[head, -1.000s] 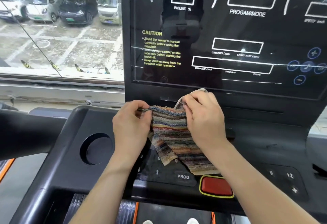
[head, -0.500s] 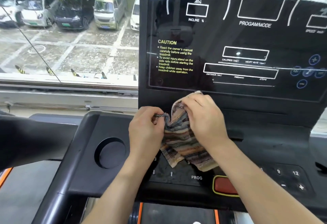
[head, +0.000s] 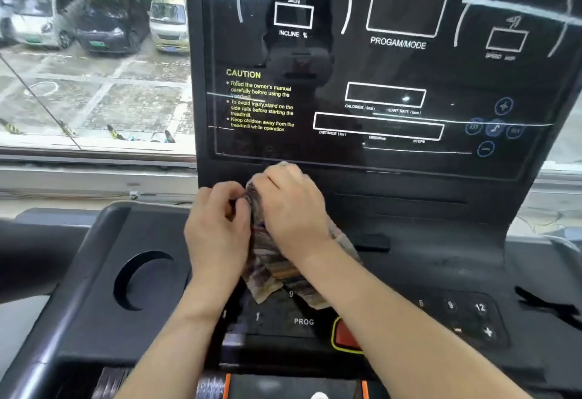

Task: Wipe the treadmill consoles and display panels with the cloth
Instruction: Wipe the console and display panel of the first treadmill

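A striped multicolour cloth (head: 271, 269) is bunched between both hands just below the black display panel (head: 378, 83) of the treadmill. My left hand (head: 217, 228) pinches its left edge. My right hand (head: 293, 209) grips the top of the cloth, knuckles almost at the panel's lower border. The cloth's loose end hangs down over the keypad of the console (head: 141, 241), above the PROG key (head: 304, 321). The panel is dark, with white outlines and yellow caution text.
A round cup holder (head: 145, 282) sits in the console to the left. A red stop button (head: 345, 337) lies under my right forearm, number keys (head: 466, 307) to the right. A window on the left looks onto parked cars (head: 47, 17).
The two hands have drawn together, folding the spread cloth into a narrow bunch. The view has shifted, so the console sits more to the right in the frame.
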`<action>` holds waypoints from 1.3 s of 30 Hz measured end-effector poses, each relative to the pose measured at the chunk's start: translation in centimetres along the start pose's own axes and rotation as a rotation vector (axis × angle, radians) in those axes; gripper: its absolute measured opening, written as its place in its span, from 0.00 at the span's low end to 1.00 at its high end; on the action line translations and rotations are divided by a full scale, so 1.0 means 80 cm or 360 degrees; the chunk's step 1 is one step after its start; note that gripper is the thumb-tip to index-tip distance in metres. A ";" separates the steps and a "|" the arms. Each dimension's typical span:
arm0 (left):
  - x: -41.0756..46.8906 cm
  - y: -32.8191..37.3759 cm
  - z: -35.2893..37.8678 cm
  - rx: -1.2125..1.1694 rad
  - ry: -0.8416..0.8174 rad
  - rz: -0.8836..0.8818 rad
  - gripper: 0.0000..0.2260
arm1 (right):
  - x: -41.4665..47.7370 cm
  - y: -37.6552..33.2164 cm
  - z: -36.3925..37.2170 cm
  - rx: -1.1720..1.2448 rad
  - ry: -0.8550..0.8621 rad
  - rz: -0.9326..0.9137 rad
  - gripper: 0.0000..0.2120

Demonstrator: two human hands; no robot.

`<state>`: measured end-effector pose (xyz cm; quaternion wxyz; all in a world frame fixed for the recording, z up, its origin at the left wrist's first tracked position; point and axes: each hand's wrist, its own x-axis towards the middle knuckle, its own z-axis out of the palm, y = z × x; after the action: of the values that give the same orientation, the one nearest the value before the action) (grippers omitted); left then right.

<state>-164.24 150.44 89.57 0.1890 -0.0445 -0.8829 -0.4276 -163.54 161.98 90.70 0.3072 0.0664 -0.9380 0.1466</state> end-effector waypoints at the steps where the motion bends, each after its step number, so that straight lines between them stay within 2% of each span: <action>1: 0.004 0.002 -0.002 0.0013 0.0048 -0.0055 0.06 | 0.000 -0.001 0.005 0.0017 -0.0017 -0.0016 0.08; 4: 0.007 0.014 0.003 -0.0002 0.0161 -0.0050 0.05 | -0.019 0.031 -0.014 0.0052 -0.0059 -0.0083 0.11; 8: 0.003 0.047 0.036 0.0190 0.0117 0.0311 0.06 | -0.061 0.111 -0.060 0.0012 0.0048 -0.0032 0.13; 12: -0.039 0.097 0.096 0.0310 -0.0056 0.0854 0.09 | -0.106 0.187 -0.111 -0.0143 0.0149 0.0147 0.10; 18: -0.100 0.206 0.188 0.0106 -0.0515 0.1178 0.15 | -0.156 0.254 -0.161 -0.0262 0.0228 0.0456 0.13; 21: -0.097 0.217 0.182 0.0162 -0.0617 0.1172 0.17 | -0.171 0.254 -0.164 -0.0276 0.0285 0.0595 0.10; 24: -0.071 0.162 0.135 0.0327 -0.0420 0.1036 0.13 | -0.164 0.240 -0.157 -0.0196 0.0270 0.0550 0.06; 28: -0.030 0.090 0.073 0.0518 -0.0124 0.0581 0.14 | -0.152 0.203 -0.136 -0.0008 0.0209 0.0481 0.06; 30: -0.034 0.094 0.079 0.0489 -0.0071 0.0553 0.13 | -0.157 0.187 -0.123 0.0032 0.0121 0.0436 0.09; 31: -0.044 0.106 0.090 0.0453 -0.0083 0.0633 0.12 | -0.164 0.183 -0.119 0.0047 0.0078 0.0451 0.11; 35: -0.091 0.185 0.173 0.0157 -0.0366 0.1079 0.11 | -0.196 0.192 -0.131 0.0093 -0.0102 0.0710 0.17; 37: -0.109 0.230 0.221 0.0071 -0.0581 0.1289 0.09 | -0.214 0.207 -0.149 0.0149 -0.0123 0.0968 0.13; 39: -0.128 0.257 0.257 0.0142 -0.0888 0.1479 0.04 | -0.230 0.224 -0.168 0.0108 -0.0107 0.1224 0.07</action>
<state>-155.87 180.16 89.37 0.1184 -0.5339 -0.8041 -0.2332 -145.13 183.84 85.89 0.1964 -0.2752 -0.8986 0.2798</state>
